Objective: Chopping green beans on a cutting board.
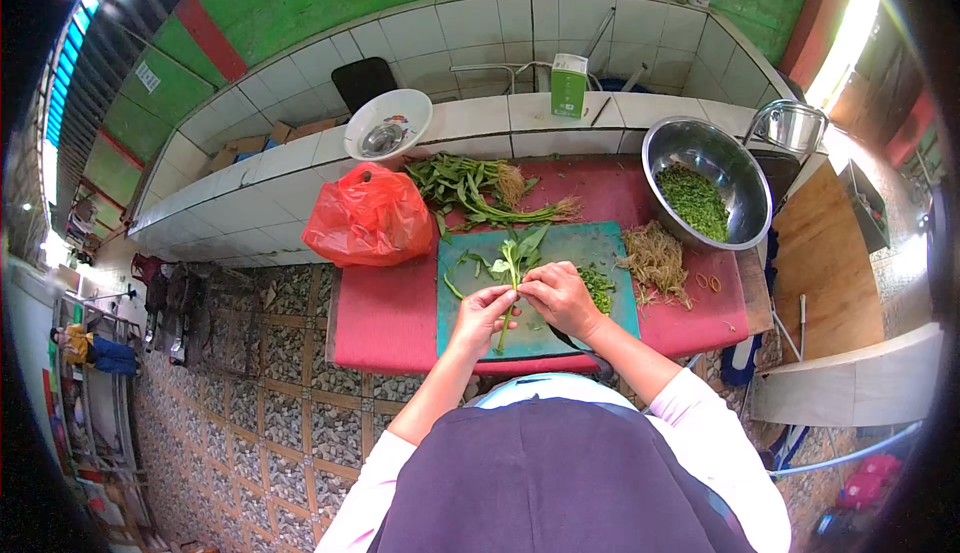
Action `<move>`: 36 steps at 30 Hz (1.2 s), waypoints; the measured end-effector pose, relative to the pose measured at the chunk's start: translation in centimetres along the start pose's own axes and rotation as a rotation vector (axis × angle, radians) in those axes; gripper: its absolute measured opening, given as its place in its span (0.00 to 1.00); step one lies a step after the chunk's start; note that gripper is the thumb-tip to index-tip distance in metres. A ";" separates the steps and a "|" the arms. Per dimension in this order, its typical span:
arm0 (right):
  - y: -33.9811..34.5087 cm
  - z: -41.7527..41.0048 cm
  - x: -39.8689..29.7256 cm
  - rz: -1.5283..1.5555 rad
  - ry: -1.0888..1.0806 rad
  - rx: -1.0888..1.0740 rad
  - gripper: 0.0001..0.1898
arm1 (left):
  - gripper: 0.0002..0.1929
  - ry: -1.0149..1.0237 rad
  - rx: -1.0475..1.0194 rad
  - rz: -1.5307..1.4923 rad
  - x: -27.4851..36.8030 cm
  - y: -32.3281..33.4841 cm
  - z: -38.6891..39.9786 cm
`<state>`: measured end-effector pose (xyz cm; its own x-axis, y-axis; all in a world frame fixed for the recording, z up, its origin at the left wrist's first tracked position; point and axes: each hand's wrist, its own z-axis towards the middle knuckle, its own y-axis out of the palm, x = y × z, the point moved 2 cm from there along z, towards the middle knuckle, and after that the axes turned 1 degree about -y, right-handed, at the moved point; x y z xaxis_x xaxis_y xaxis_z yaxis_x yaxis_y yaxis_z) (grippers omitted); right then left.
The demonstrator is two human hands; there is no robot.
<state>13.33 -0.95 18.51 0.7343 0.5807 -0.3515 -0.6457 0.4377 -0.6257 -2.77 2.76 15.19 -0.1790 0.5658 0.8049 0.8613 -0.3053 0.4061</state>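
Note:
My left hand [484, 316] pinches the stem of a leafy green sprig [511, 260] over a teal cutting board [619, 241]. The fingertips of my right hand [559, 294] grip the same stem just beside the left ones. Its leaves point away from me, and the cut stem hangs below my left fingers. Chopped greens [596, 288] lie on the board, partly hidden by my right hand. Loose leaves [469, 260] are to the left. Below my right wrist runs a dark strip [570, 339]; what it is I cannot tell.
Beyond the board lie rooted leafy greens [469, 185], beside a red plastic bag [367, 215]. At right are trimmed roots [660, 260], rubber bands [707, 281] and a steel bowl [746, 178] of chopped greens. A white basin [412, 106] and green box [568, 91] stand on the tiled ledge [472, 114].

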 end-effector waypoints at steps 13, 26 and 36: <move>2.6 -2.7 -0.2 0.403 0.588 0.001 0.06 | 0.08 0.063 -0.001 -0.106 -1.2 0.6 0.1; -0.8 0.0 -0.4 -0.045 -0.048 -0.098 0.10 | 0.13 0.071 0.013 0.124 -1.1 0.1 0.3; -1.3 0.7 1.4 -0.172 -0.304 -0.222 0.12 | 0.14 -0.018 -0.022 0.078 -0.6 0.4 -0.7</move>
<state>15.08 -0.27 19.33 0.7111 0.7025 -0.0276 -0.4333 0.4070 -0.8041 -2.68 1.79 15.20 -0.1033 0.5534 0.8265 0.8615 -0.3655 0.3524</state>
